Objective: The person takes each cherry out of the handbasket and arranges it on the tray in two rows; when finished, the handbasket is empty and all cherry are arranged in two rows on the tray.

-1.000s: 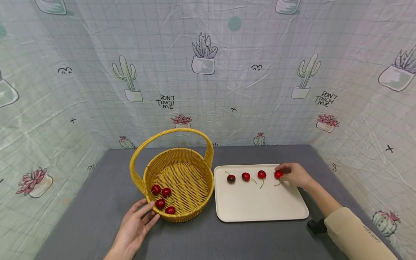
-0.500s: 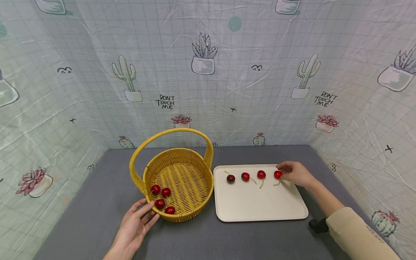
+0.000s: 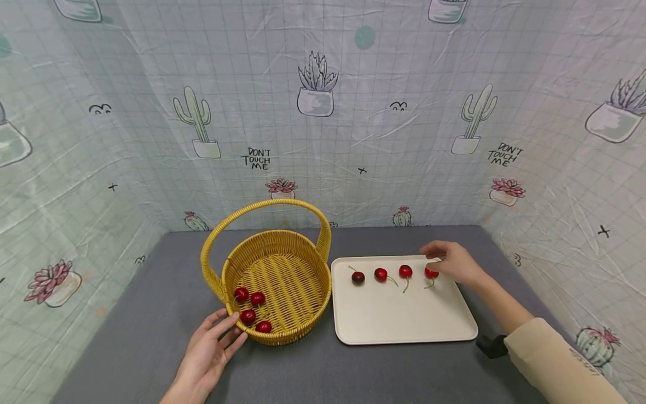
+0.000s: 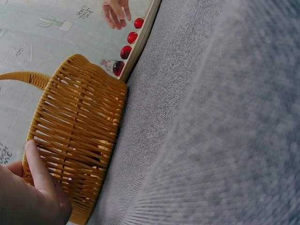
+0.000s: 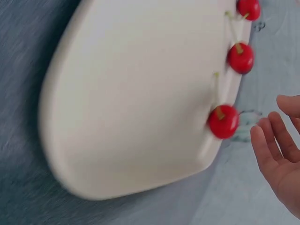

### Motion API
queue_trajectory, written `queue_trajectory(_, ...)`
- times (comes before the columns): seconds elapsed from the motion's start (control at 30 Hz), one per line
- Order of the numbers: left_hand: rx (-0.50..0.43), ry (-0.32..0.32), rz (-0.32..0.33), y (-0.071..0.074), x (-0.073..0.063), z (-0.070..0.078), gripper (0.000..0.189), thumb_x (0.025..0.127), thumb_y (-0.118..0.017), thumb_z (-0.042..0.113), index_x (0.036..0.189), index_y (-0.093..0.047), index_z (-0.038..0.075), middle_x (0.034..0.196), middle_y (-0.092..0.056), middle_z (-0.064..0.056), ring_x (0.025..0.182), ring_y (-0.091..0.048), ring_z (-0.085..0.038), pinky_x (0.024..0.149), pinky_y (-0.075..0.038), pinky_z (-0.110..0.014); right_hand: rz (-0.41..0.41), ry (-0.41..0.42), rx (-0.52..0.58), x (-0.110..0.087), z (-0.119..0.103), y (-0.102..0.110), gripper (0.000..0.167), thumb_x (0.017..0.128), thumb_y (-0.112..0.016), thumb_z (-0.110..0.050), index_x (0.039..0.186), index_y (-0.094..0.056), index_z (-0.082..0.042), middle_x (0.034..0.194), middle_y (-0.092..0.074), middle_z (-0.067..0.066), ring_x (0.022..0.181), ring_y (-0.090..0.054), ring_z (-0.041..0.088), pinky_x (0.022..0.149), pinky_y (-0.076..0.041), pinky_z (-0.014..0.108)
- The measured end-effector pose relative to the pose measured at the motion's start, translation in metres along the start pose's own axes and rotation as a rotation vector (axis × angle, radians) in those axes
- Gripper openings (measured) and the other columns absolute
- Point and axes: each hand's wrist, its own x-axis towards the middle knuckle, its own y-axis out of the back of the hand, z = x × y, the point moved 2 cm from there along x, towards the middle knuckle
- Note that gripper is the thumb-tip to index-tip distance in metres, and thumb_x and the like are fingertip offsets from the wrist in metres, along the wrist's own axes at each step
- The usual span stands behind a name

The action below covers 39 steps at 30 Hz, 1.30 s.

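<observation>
My left hand (image 3: 207,353) holds the near-left rim of a yellow woven basket (image 3: 275,336). In the left wrist view, one digit lies along the basket's outer wall (image 4: 77,122), with other fingers partly hidden behind. Several dark red cherries (image 3: 248,317) lie inside, near that hand. A cream tray (image 3: 404,320) sits right of the basket, with a row of stemmed cherries (image 3: 405,271) along its far side. My right hand (image 3: 454,262), fingers spread and holding nothing, hovers over the tray's far right corner, partly covering the rightmost cherry (image 5: 223,121) in the head view.
The basket's tall arched handle (image 3: 267,203) rises over its opening. Grey cloth (image 3: 313,376) covers the table. A patterned curtain (image 3: 363,134) hangs behind and at both sides. A black object (image 3: 492,346) shows beside the right sleeve (image 3: 550,353).
My right hand has come off the rightmost cherry, lifting up and away toward the back, its fingers now apart. That cherry stays on the tray. The left hand and basket are still.
</observation>
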Motion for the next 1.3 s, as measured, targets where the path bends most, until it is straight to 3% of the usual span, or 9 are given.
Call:
queue_trajectory(0.23,-0.005,0.001,-0.003,0.0,0.0,0.0,0.026,0.107,-0.059,0.015,0.122,-0.038,0.019,0.115,-0.051,0.0,0.087,-0.059,-0.007,0.094,-0.058,-0.029,-0.037,0.103,0.028,0.004,-0.031,-0.012,0.032,0.092,-0.072,0.003,0.123,-0.067,0.001,0.119,-0.068,0.016,0.114,-0.062,0.04,0.084,-0.061,0.035)
queue_trajectory(0.43,0.001,0.001,-0.001,0.0,0.001,0.0,0.028,0.106,-0.06,0.015,0.122,-0.038,0.019,0.115,-0.051,-0.001,0.087,-0.059,-0.007,0.094,-0.058,-0.029,-0.097,0.168,0.068,0.005,-0.056,-0.024,0.032,0.091,-0.072,0.005,0.122,-0.068,-0.001,0.118,-0.068,0.011,0.112,-0.064,0.04,0.088,-0.061,0.035)
queue_trajectory(0.73,0.003,0.005,0.0,0.0,0.0,0.0,0.029,0.106,-0.061,0.016,0.122,-0.038,0.019,0.115,-0.051,-0.001,0.087,-0.059,-0.007,0.094,-0.058,-0.029,-0.178,0.285,0.069,0.004,-0.099,-0.045,0.028,0.091,-0.074,0.003,0.117,-0.071,-0.008,0.111,-0.07,0.002,0.104,-0.067,0.028,0.085,-0.061,0.041)
queue_trajectory(0.93,0.001,0.001,-0.003,0.0,0.0,0.0,0.027,0.106,-0.06,0.016,0.122,-0.038,0.019,0.114,-0.053,0.001,0.087,-0.059,-0.007,0.094,-0.058,-0.029,-0.224,0.376,0.081,0.007,-0.122,-0.06,0.026,0.093,-0.072,0.002,0.115,-0.071,-0.011,0.109,-0.071,-0.002,0.1,-0.067,0.019,0.084,-0.062,0.038)
queue_trajectory(1.3,0.004,0.006,-0.002,0.001,0.0,-0.001,0.029,0.106,-0.061,0.016,0.123,-0.038,0.019,0.115,-0.052,0.0,0.087,-0.06,-0.008,0.094,-0.058,-0.029,-0.313,0.448,0.139,0.011,-0.157,-0.09,0.023,0.097,-0.07,-0.001,0.118,-0.071,-0.01,0.108,-0.071,-0.002,0.1,-0.067,0.014,0.085,-0.062,0.038)
